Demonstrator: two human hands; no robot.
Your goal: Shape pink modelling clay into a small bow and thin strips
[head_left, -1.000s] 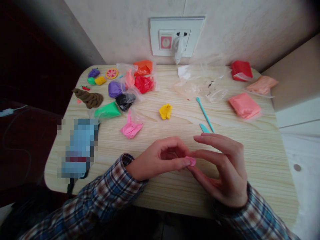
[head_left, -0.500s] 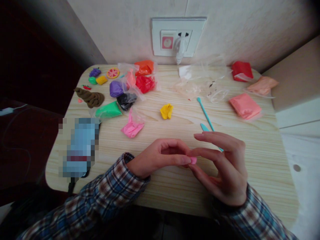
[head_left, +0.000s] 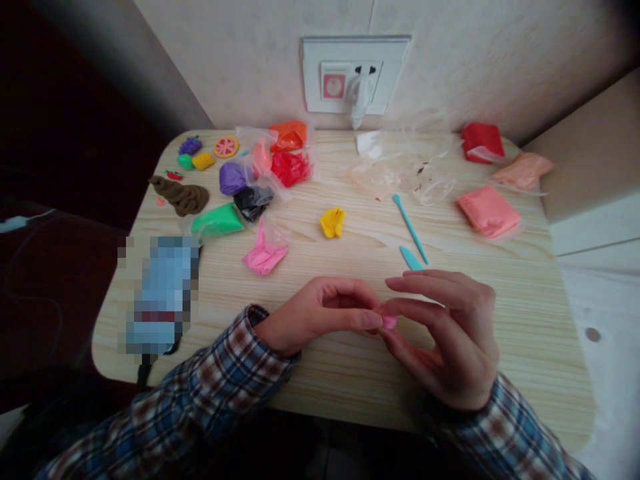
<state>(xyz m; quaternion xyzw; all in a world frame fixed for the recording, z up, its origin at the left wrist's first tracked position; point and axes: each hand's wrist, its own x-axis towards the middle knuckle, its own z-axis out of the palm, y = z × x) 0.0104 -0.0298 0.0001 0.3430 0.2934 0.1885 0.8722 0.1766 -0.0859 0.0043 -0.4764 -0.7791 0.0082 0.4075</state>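
From my remote feed, I see left hand (head_left: pixel 315 312) and right hand (head_left: pixel 465 353) pinching the small pink lump (head_left: pixel 390 322) between them over the counter (head_left: pixel 535 320), right fingers partly blocking the flat teal tool (head_left: pixel 411 257), yellow lump (head_left: pixel 333 223) beyond, pink bag (head_left: pixel 265 257) off left.

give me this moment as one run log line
left hand: pinches pink piece | right hand: pinches same piece | yellow piece: on table, beyond hands | teal stick: on table, beyond right hand
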